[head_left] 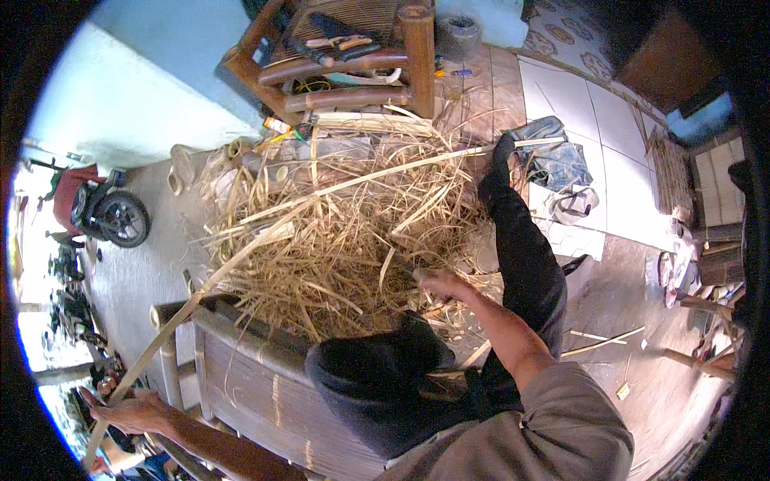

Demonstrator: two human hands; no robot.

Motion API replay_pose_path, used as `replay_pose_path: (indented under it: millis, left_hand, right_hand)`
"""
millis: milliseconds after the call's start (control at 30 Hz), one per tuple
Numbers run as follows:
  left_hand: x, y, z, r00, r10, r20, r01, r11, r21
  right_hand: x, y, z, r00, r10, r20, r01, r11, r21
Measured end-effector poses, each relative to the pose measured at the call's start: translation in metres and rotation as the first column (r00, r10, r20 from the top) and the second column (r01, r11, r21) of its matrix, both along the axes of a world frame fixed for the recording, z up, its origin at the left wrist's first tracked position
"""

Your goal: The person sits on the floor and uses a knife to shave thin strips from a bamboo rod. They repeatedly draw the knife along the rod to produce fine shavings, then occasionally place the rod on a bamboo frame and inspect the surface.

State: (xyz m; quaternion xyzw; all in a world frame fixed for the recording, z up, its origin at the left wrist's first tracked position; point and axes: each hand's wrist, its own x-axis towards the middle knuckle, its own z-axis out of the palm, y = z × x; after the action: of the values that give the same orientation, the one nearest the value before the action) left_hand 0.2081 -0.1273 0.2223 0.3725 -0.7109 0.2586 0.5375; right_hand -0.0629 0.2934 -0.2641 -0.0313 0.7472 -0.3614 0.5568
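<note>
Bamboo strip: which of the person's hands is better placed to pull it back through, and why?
Probably the left hand. It grips the free end of the bamboo strip out beside the bench. The right hand is mid-strip at the pile of shavings, seemingly holding a blade, though that is hard to make out.

Pale blue wall (144, 72), white tiled floor (618, 120), bamboo chair (345, 64), wooden bench (257, 385), parked motorcycle (100, 208), bright daylight at left
</note>
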Motion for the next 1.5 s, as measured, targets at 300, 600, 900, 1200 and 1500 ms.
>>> replay_pose_path:
  millis: [300, 600, 900, 1200, 1500]
  left_hand:
    - [0.035, 0.066, 0.132, 0.430, -0.586, -0.687, 0.730, 0.673, -0.117]
    - [-0.014, 0.141, 0.154, 0.325, -0.643, -0.694, 0.921, 0.383, 0.076]
    - [-0.146, 0.234, 0.030, 0.062, -0.461, -0.885, 0.994, 0.107, 0.014]
    - [-0.113, 0.247, 0.079, -0.003, -0.517, -0.856, 0.997, 0.063, -0.042]
    - [-0.129, 0.263, 0.020, -0.035, -0.466, -0.884, 0.995, 0.064, -0.073]
  right_hand:
    - [0.034, 0.051, 0.090, 0.416, -0.629, 0.656, 0.870, 0.485, -0.087]
    - [0.174, 0.079, 0.194, 0.614, -0.457, 0.643, 0.707, 0.680, -0.193]
    - [0.171, 0.100, 0.217, 0.932, -0.356, -0.068, 0.268, 0.803, -0.533]
    - [0.147, 0.087, 0.268, 0.735, -0.269, -0.623, -0.035, 0.901, -0.431]
    - [0.148, 0.057, 0.296, 0.716, -0.320, -0.621, -0.036, 0.871, -0.490]
